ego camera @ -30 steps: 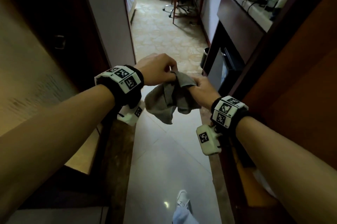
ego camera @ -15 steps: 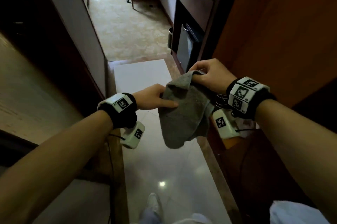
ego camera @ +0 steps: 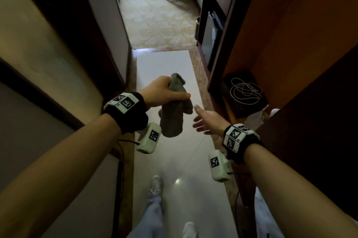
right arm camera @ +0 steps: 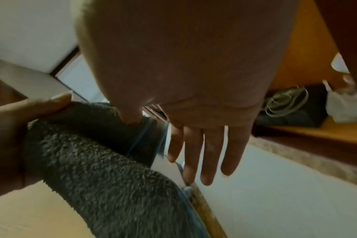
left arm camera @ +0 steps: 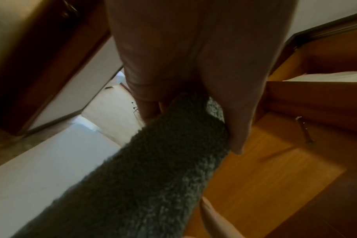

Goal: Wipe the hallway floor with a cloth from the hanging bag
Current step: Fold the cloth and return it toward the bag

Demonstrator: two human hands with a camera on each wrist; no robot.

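A grey fluffy cloth (ego camera: 173, 109) hangs bunched from my left hand (ego camera: 164, 92), whose fingers and thumb curl round its upper part above the white hallway floor (ego camera: 164, 63). The left wrist view shows the cloth (left arm camera: 153, 169) running down out of that grip. My right hand (ego camera: 205, 121) is just right of the cloth's lower half, fingers straight and spread, holding nothing. In the right wrist view its fingers (right arm camera: 210, 153) are extended beside the cloth (right arm camera: 104, 161). The hanging bag is not in view.
The hallway is narrow: a dark door and wall (ego camera: 58, 44) on the left, a wooden closet (ego camera: 290, 44) on the right with a black bag and coiled cord (ego camera: 245, 90) on its low shelf. My shoes (ego camera: 156, 183) stand on the tile; a patterned floor (ego camera: 158, 22) lies beyond.
The right hand let go of the cloth and opened beside it. The left hand took the cloth in a full grip. My view tilted down toward the floor.
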